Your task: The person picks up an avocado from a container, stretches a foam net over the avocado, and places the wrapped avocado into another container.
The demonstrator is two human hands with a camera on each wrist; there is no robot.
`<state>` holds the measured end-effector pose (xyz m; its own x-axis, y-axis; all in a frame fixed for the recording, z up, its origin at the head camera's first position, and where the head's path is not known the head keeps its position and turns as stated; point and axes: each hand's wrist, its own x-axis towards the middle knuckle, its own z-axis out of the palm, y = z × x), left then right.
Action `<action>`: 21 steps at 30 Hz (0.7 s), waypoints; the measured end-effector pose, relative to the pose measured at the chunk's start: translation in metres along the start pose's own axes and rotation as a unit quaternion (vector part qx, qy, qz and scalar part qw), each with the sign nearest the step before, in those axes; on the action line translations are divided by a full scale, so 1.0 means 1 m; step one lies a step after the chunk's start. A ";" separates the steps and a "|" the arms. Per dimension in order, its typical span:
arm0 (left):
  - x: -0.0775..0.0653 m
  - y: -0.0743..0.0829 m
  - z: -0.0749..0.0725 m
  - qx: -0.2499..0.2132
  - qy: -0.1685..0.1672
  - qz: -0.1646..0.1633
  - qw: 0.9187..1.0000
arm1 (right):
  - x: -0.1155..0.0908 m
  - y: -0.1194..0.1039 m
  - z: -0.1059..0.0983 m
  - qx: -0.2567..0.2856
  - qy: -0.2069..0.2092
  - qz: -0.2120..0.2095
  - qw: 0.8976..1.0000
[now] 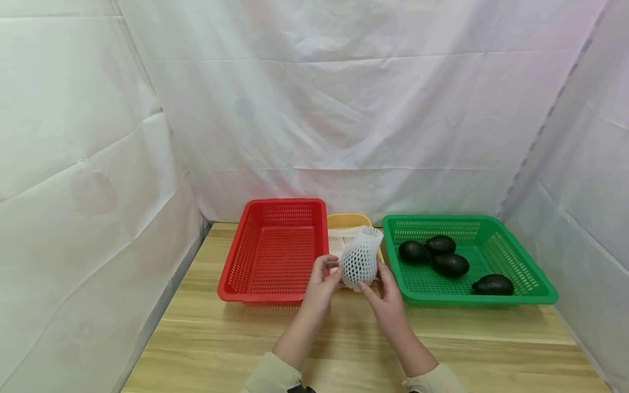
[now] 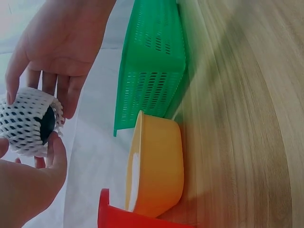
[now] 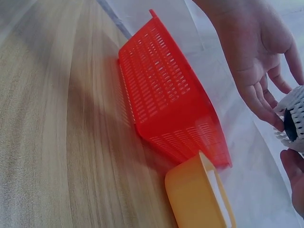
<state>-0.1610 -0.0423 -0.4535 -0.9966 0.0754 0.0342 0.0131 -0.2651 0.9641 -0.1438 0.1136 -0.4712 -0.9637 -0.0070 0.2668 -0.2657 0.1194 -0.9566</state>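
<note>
A white foam net sleeve (image 1: 360, 259) is held up between both hands, above the front of the yellow basket. Inside it sits a dark, smooth avocado (image 2: 47, 124), its lower end showing through the sleeve's opening in both wrist views. My left hand (image 1: 321, 284) grips the sleeve's left side, thumb in front. On the right side, my right hand (image 1: 387, 299) holds it with the thumb at the lower front and fingers behind. The sleeve's narrower, frilled end points up in the head view. Several bare dark avocados (image 1: 450, 265) lie in the green basket (image 1: 535, 284).
Left of the hands stands a red basket (image 1: 285, 256) with nothing in it. Between the two larger baskets is a yellow basket (image 3: 194, 194) holding white foam nets (image 1: 336, 244). All rest on a wooden table (image 1: 211, 344), with white cloth (image 1: 344, 120) behind and beside.
</note>
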 end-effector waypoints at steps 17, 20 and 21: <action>-0.002 0.007 -0.009 -0.051 -0.039 -0.059 0.996 | 0.007 -0.010 0.016 0.001 -0.023 0.007 1.000; 0.001 0.011 -0.014 -0.015 -0.016 -0.074 0.997 | 0.006 -0.007 0.022 -0.043 -0.051 -0.028 0.997; 0.002 0.013 -0.016 -0.006 -0.006 -0.076 0.997 | 0.006 -0.005 0.023 -0.059 -0.059 -0.046 0.995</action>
<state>-0.1637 -0.0615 -0.4451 -0.9860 0.1263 -0.1087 -0.1388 -0.2610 0.9553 -0.1484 0.0897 -0.4672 -0.9333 -0.1398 0.3308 -0.3555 0.2293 -0.9061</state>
